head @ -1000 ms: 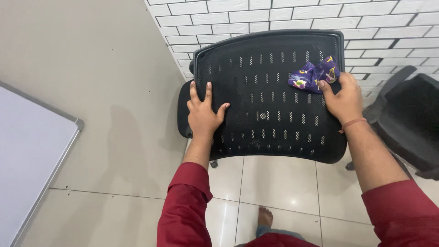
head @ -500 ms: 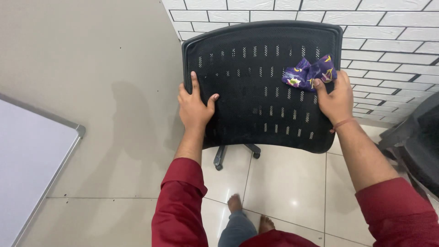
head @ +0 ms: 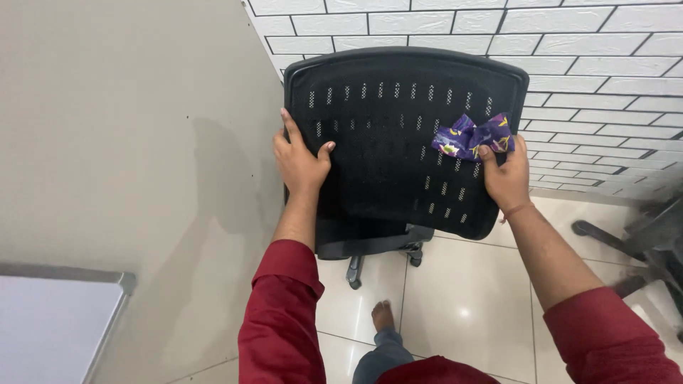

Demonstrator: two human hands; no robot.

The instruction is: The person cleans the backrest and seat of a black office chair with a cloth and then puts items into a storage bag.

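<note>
A black mesh office chair backrest (head: pixel 391 135) faces me, its seat and wheeled base partly showing below. My left hand (head: pixel 300 162) grips the backrest's left edge, thumb on the mesh. My right hand (head: pixel 506 178) is at the backrest's right side and holds a crumpled purple patterned cloth (head: pixel 471 136) pressed against the mesh. Both forearms come out of dark red sleeves.
A white brick-pattern wall (head: pixel 590 78) stands behind the chair, a plain beige wall (head: pixel 128 142) to the left. A whiteboard corner (head: pixel 57 320) sits lower left. Another dark chair's base (head: pixel 640 249) is at the right. My bare foot (head: pixel 383 314) rests on glossy tiles.
The chair has turned and shifted so its seat and base now show beneath the backrest. My right hand with the cloth has slid lower on the mesh. The view moved, the other chair mostly leaving frame.
</note>
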